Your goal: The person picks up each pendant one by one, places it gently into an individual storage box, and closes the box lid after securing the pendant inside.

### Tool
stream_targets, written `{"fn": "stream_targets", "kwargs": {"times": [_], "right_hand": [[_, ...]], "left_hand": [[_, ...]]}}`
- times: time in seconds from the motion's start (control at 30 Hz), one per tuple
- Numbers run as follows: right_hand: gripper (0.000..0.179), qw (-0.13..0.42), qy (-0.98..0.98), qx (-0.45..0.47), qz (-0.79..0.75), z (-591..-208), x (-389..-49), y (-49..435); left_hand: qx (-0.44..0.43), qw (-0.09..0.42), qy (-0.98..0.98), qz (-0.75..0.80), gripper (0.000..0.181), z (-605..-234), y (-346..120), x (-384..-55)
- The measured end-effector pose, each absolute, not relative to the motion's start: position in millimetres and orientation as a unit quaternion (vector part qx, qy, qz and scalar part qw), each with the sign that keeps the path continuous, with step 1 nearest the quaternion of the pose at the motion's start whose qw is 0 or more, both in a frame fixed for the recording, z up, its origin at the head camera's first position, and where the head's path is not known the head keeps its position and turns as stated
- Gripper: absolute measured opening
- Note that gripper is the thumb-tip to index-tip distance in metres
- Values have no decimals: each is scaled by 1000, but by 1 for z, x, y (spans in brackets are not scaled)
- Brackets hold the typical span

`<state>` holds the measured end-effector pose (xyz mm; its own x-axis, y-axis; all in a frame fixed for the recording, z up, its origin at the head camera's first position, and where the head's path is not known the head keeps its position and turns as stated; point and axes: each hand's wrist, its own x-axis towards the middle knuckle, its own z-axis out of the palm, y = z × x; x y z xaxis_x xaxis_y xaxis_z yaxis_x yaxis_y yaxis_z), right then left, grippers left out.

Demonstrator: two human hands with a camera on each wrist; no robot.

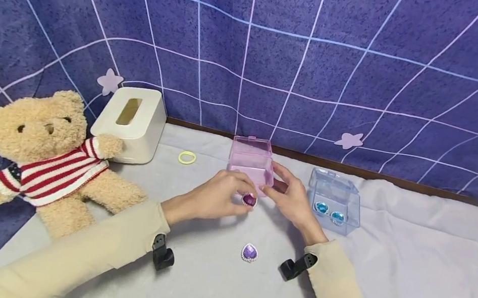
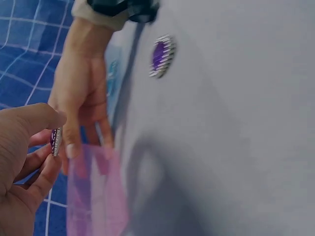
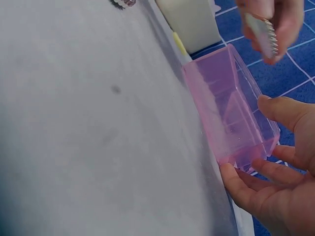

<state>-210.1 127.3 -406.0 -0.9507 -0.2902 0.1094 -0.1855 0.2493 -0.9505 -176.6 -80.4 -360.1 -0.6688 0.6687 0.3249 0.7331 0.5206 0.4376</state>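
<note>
My left hand (image 1: pixel 219 194) pinches a dark purple gem with a beaded rim (image 1: pixel 249 200) between thumb and fingertips, just in front of the pink clear plastic box (image 1: pixel 251 163). That box stands with its lid up. At its right side my right hand (image 1: pixel 291 197) grips the wall, thumb on one face and fingers on another in the right wrist view (image 3: pixel 280 167). A lighter purple heart-shaped gem (image 1: pixel 249 253) with a silvery beaded edge lies on the cloth nearer to me, between my forearms. The left wrist view shows the held gem (image 2: pixel 56 141) edge-on.
To the right, an open blue clear box (image 1: pixel 348 205) holds two blue gems (image 1: pixel 321 208). A yellow ring-shaped band (image 1: pixel 187 157) lies left of the pink box. Farther left are a white tissue box (image 1: pixel 145 131) and a teddy bear (image 1: pixel 64 155). A blue gridded curtain (image 1: pixel 270 56) hangs behind.
</note>
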Motion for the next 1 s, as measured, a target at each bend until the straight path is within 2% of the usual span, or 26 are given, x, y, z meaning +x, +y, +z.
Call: {"fn": "stream_targets", "kwargs": {"times": [0.37,0.47,0.67,0.8,1.0], "right_hand": [[65,53,786,-142,-599,-403,-210,131],[65,50,786,-144,-599,-403,-210,131],[65,55,786,-150,-597,-403,-210,129],[65,52,786,-155,-596,-404,-211,130],[65,51,782,-161,-600,-404,-212,130]], "left_hand": [[-359,73,-893,-261,15,-340,-65,-228],[-350,60,-901,-249,12,-341,-61,-242],[-328,17,-915,-232,17,-350,-59,-255],[-342,-5,-915,-215,18,-359,-57,-261],[-386,2,-905,-177,14,-368,-51,-267]]}}
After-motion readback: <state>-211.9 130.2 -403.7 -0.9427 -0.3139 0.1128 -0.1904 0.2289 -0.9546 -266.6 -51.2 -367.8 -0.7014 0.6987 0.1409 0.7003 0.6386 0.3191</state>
